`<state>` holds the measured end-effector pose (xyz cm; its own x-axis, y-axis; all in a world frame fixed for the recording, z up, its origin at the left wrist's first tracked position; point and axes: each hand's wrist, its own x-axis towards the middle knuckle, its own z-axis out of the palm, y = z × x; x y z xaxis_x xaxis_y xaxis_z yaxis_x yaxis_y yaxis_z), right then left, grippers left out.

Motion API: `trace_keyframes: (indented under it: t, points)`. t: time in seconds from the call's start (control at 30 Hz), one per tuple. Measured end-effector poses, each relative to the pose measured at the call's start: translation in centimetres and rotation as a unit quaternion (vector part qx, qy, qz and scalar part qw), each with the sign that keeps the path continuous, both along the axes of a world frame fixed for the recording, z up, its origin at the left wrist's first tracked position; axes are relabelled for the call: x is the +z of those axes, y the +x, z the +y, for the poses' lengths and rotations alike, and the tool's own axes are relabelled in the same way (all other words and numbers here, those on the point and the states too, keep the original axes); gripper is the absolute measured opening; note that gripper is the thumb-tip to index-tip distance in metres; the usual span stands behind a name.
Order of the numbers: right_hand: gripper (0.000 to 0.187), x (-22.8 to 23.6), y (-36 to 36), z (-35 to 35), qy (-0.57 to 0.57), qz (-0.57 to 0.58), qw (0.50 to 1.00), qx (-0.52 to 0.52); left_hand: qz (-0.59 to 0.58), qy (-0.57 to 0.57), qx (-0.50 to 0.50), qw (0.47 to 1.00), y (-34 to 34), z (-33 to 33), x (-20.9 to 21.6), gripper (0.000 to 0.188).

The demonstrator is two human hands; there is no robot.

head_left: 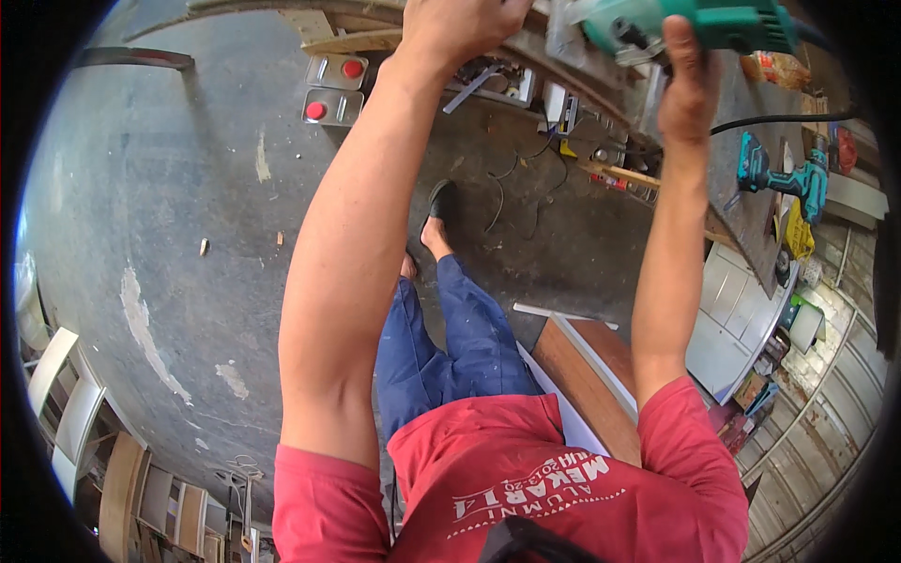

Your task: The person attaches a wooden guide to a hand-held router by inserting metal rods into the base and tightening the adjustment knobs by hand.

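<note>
At the top right is a green corded power tool (694,23) with a dark knob and a metal part near its base; its upper side is cut off by the picture's edge. My right hand (690,94) is closed on its near side, thumb raised along the body and the other fingers mostly hidden. My left hand (465,28) sits at the top edge, left of the tool, over the wooden workbench (601,89). Its fingers curl in, and what they hold, if anything, is hidden.
A teal cordless drill (784,176) lies on the bench at right, below a black cable (779,120). Two metal cans (333,105) with red caps stand on the floor. Brown boards (587,371) lean by my right leg; a white cabinet (732,324) stands beyond. Panels (122,488) line the lower left.
</note>
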<state>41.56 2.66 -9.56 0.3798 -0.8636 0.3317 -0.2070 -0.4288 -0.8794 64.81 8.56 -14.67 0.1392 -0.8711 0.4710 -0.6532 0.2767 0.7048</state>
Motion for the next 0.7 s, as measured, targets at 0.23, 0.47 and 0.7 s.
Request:
trace_keyframes:
  t: [0.23, 0.47, 0.7]
  points:
    - [0.059, 0.5, 2.2, 1.1, -0.086, -0.017, 0.996, -0.003, 0.036, -0.014, -0.002, 0.999, -0.1, 0.0, -0.6, 0.023]
    - [0.052, 0.5, 1.6, 1.3, -0.009, -0.058, 0.998, 0.024, 0.024, 0.014, 0.001, 1.0, -0.1, -0.1, -0.6, 0.025]
    - [0.052, 0.8, 2.1, 1.5, -0.028, -0.067, 0.997, 0.027, 0.04, -0.009, 0.007, 0.999, -0.2, -0.4, -0.5, 0.026]
